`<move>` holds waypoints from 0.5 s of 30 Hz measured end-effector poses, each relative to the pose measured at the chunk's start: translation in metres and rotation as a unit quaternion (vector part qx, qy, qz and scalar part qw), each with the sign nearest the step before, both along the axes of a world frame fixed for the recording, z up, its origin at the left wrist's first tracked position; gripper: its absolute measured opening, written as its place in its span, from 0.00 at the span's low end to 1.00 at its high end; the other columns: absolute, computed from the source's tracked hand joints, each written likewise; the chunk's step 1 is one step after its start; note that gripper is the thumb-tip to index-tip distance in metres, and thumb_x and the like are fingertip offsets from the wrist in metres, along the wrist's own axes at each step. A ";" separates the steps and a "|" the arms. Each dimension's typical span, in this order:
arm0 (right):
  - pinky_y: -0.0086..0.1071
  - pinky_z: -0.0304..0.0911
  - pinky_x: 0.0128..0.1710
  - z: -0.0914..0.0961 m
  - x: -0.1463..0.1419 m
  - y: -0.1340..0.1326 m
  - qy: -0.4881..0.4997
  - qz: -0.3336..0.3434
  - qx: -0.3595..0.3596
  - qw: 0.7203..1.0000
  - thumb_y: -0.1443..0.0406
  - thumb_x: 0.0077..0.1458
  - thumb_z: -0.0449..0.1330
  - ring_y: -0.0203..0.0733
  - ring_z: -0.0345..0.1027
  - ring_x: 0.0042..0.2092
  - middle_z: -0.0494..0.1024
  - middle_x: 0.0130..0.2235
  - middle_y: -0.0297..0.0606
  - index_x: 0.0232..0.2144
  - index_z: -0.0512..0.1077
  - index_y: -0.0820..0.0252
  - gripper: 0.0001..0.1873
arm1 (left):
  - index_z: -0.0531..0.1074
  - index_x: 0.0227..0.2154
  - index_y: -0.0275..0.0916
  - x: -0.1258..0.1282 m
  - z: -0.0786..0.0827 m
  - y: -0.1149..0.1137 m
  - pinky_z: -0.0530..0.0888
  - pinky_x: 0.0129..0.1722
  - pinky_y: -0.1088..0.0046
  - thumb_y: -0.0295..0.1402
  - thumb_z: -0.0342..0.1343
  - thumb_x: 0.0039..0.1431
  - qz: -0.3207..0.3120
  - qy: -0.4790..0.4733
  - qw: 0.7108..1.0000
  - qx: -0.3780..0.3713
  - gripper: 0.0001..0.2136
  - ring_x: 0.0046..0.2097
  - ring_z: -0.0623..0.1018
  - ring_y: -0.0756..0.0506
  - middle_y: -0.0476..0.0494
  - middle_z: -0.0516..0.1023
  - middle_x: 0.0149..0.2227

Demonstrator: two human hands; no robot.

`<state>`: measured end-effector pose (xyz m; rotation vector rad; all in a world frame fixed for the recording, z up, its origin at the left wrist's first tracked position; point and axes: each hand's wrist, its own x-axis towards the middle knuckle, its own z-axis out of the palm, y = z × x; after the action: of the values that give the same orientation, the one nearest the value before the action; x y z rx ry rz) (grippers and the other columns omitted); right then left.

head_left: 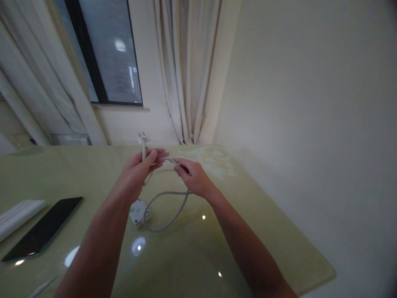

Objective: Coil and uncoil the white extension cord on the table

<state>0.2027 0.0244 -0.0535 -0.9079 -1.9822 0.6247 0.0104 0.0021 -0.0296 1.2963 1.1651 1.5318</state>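
My left hand is closed round a white power cable just below its plug, whose prongs point up. My right hand pinches the same cable a little further along. The cable hangs down in a loop to the glossy yellow-green table. A small white socket block at the cable's other end lies on the table under my left wrist.
A dark phone or tablet lies at the left, beside a white ribbed object. A thin white stick lies at the near left edge. Behind the table are a window, curtains and a cream wall at right.
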 end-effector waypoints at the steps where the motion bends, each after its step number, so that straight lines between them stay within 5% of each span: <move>1: 0.31 0.60 0.38 0.001 -0.001 -0.003 -0.010 0.011 0.008 1.000 0.63 0.68 0.58 0.37 0.67 0.34 0.80 0.36 0.37 0.55 0.79 0.60 0.17 | 0.82 0.43 0.38 0.003 -0.002 0.001 0.77 0.51 0.60 0.50 0.62 0.59 0.006 0.043 0.999 0.016 0.20 0.49 0.82 0.39 0.35 0.86 0.48; 5: 0.30 0.60 0.38 0.006 0.001 -0.009 -0.023 0.058 0.035 0.997 0.64 0.69 0.57 0.37 0.68 0.35 0.79 0.36 0.37 0.45 0.81 0.62 0.12 | 0.83 0.37 0.41 0.019 -0.007 0.005 0.70 0.61 0.53 0.50 0.52 0.67 0.009 0.284 0.954 0.098 0.20 0.51 0.81 0.35 0.38 0.86 0.44; 8: 0.29 0.59 0.35 0.011 0.006 -0.008 0.007 0.047 0.015 0.999 0.60 0.69 0.59 0.36 0.65 0.31 0.77 0.30 0.34 0.41 0.81 0.62 0.14 | 0.81 0.36 0.42 0.029 -0.011 0.006 0.68 0.63 0.52 0.46 0.50 0.69 0.051 0.342 0.924 0.163 0.18 0.53 0.78 0.36 0.38 0.83 0.42; 12: 0.30 0.64 0.35 0.013 0.006 -0.006 0.105 -0.025 -0.038 0.993 0.58 0.66 0.61 0.37 0.69 0.31 0.79 0.30 0.33 0.48 0.81 0.58 0.15 | 0.78 0.44 0.41 0.042 -0.018 0.005 0.77 0.53 0.56 0.49 0.57 0.66 0.149 0.183 0.960 0.148 0.17 0.53 0.77 0.37 0.36 0.78 0.46; 15: 0.32 0.69 0.40 0.012 0.000 -0.010 0.132 -0.028 -0.044 0.990 0.59 0.66 0.59 0.40 0.73 0.36 0.82 0.36 0.36 0.49 0.80 0.57 0.15 | 0.75 0.40 0.40 0.053 -0.022 0.000 0.81 0.41 0.62 0.55 0.59 0.63 0.048 0.002 0.998 0.037 0.21 0.42 0.81 0.41 0.40 0.79 0.40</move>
<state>0.2024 0.0143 -0.0418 -0.8811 -1.7002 0.7635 0.0633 0.0024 -0.0521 1.3089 1.1983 1.6574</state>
